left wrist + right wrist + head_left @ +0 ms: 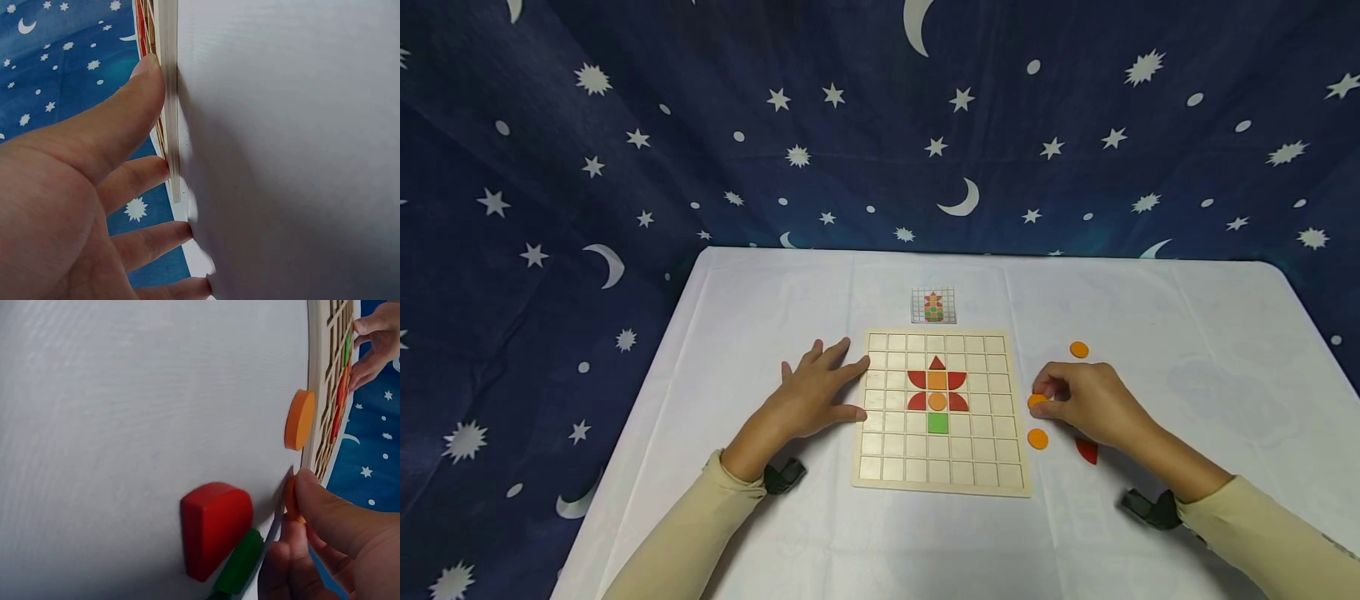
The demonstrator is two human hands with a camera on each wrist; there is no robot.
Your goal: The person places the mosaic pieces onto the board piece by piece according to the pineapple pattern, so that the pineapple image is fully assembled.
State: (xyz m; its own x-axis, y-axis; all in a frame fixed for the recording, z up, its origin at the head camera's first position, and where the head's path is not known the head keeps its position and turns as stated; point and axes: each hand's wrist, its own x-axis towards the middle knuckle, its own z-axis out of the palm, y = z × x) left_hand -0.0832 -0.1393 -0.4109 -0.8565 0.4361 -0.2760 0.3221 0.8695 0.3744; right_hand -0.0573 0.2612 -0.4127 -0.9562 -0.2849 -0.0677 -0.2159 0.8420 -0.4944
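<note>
My right hand [1093, 406] pinches an orange disc [1037, 401] between thumb and fingers, just right of the wooden grid board [895, 472]. The left hand [811, 396] has its fingers spread, with thumb and index fingertip touching the board's left edge. On the board sit a red triangle [937, 363], an orange square [937, 380], an orange circle [937, 401], a green square [937, 423] and several red quarter-circles [957, 380]. A loose red quarter-circle [219, 525] and a green block [240, 561] lie beneath my right hand in the right wrist view.
Two more orange discs lie on the white table, one nearer me [1037, 438] and one farther off [1078, 349]. Behind the board is a small pattern card [933, 306]. A dark blue curtain [865, 158] with stars and moons hangs beyond the table.
</note>
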